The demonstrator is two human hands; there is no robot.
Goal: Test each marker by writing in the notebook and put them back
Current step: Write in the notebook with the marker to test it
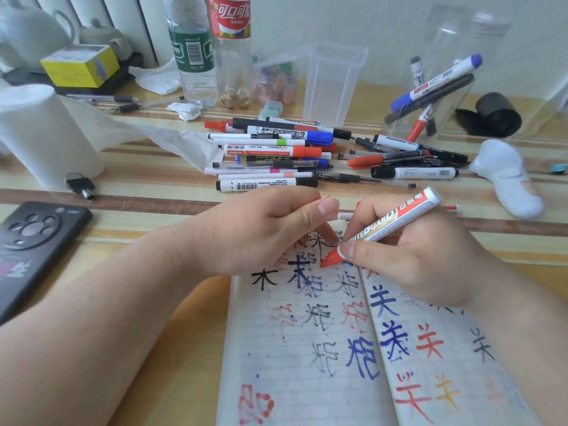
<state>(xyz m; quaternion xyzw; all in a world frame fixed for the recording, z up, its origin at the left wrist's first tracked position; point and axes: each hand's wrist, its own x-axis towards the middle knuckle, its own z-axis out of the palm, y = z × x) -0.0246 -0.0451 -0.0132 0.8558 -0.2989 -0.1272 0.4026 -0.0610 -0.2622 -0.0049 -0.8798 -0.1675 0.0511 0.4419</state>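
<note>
An open lined notebook (307, 348) covered in red, blue, black and orange test characters lies in front of me. My right hand (415, 259) grips an uncapped red whiteboard marker (396, 216), its red tip just above the top of the left page near the spine. My left hand (267, 232) rests on the page's upper edge with curled fingers. Its thumb pinches against the index finger, where a sliver of a red cap (327, 197) shows. A pile of markers and pens (267, 155) lies behind the notebook. A tilted clear container (430, 96) holds a few markers.
An empty clear box (332, 84) stands behind the pile, with two plastic bottles (192, 50) to its left. A phone (33, 241), keys (80, 184) and a paper roll (40, 136) lie at left. At right are a white device (504, 176) and a black roll (495, 115).
</note>
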